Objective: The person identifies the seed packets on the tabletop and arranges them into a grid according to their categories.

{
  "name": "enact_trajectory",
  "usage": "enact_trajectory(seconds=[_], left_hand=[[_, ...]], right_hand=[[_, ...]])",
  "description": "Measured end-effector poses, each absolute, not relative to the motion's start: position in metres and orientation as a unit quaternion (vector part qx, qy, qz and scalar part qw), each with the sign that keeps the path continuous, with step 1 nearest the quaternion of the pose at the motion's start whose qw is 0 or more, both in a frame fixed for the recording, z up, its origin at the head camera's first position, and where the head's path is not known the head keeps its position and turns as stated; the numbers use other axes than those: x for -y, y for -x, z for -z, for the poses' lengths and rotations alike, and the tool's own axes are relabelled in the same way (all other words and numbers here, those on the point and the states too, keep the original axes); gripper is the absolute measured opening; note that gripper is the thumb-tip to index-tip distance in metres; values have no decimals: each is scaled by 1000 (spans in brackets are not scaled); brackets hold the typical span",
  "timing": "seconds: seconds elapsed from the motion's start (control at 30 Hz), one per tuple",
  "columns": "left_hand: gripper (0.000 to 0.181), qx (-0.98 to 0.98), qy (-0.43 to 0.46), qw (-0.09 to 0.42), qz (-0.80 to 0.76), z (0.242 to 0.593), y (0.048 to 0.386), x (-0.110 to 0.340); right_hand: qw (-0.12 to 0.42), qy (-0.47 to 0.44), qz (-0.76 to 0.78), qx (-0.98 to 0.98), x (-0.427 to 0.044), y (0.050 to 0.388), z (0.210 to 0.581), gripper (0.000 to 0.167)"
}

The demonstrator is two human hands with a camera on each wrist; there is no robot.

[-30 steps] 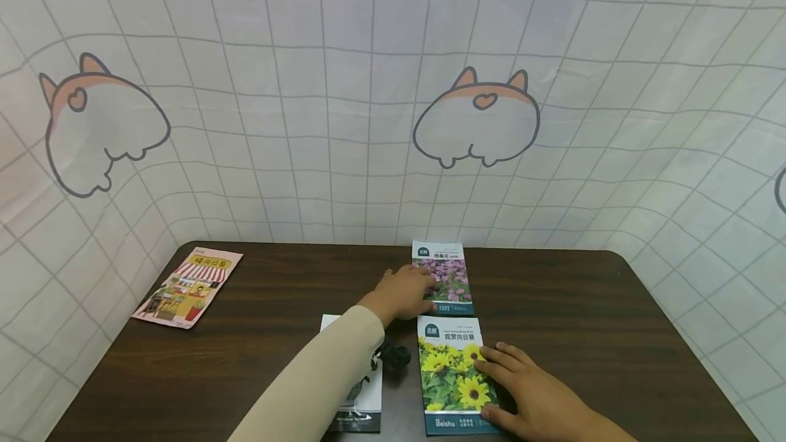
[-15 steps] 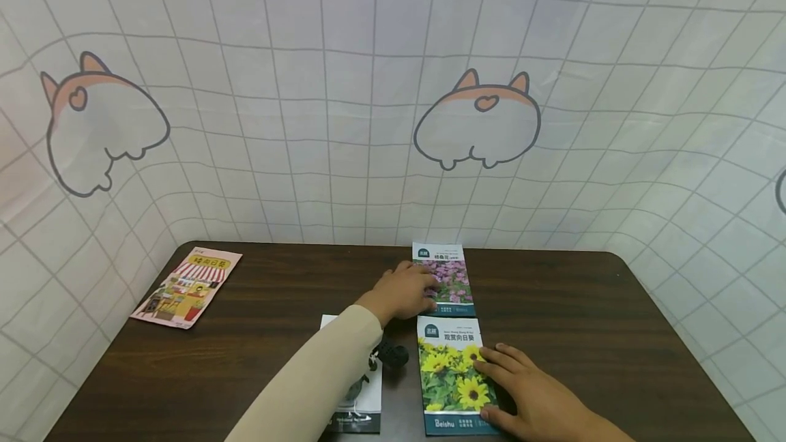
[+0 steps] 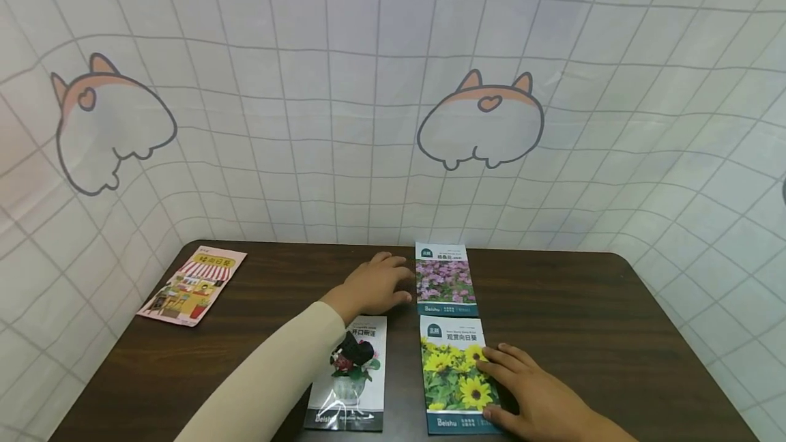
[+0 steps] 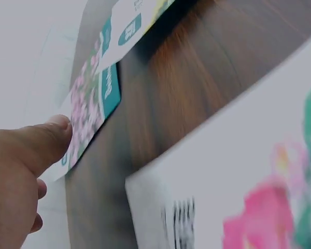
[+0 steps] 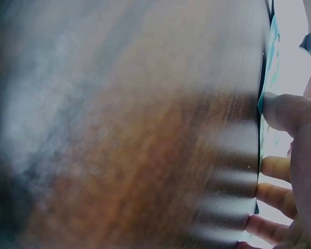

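4 packets are lying on the worktop (image 3: 552,305), and 3 of them are showing the brand "Beishu": the yellow packet (image 3: 457,380), the purple packet (image 3: 445,282) and the white packet (image 3: 350,387). The yellow packet is also bearing the characters 观赏向日葵. The purple packet's heading is coming out too small to read surely, as is the lettering on the pink packet (image 3: 193,285).

The left hand (image 3: 377,285) is holding nothing; its grip is standing apart, fingers relaxed, just left of the purple packet. Whether it is touching the worktop, I cannot tell. The right hand (image 3: 534,391) is resting on the right edge of the yellow packet, its grip apart, with thumb and fingers lying straight and not curling round it.

The yellow packet is lying nearest the right hand, the purple packet just beyond it. The white packet is lying to their left, partly under the 1 visible sleeve (image 3: 264,380). The pink packet is lying well apart at the far left. Behind, a grid cloth (image 3: 344,87) is showing 2 whole cartoon figures.
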State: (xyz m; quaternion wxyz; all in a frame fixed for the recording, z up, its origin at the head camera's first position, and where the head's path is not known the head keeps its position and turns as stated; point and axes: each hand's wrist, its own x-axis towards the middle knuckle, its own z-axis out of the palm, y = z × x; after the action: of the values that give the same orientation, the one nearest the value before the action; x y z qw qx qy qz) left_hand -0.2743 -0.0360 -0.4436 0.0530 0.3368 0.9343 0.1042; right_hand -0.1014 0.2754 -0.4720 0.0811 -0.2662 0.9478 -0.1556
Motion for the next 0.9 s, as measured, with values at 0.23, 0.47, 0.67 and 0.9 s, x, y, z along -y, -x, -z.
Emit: enact_trajectory(seconds=[0.23, 0.47, 0.67, 0.9], left_hand=[[49, -943, -316, 30, -97, 437, 271, 74], [50, -945, -313, 19, -89, 436, 272, 119], [49, -947, -308, -5, -86, 432, 269, 154], [46, -955, -282, -30, -84, 434, 263, 196]], right_hand=[[79, 263, 151, -950, -278, 100, 474, 73], [68, 270, 141, -950, -277, 101, 476, 72], [60, 280, 140, -948, -278, 102, 478, 71], [65, 282, 148, -946, -280, 102, 480, 70]])
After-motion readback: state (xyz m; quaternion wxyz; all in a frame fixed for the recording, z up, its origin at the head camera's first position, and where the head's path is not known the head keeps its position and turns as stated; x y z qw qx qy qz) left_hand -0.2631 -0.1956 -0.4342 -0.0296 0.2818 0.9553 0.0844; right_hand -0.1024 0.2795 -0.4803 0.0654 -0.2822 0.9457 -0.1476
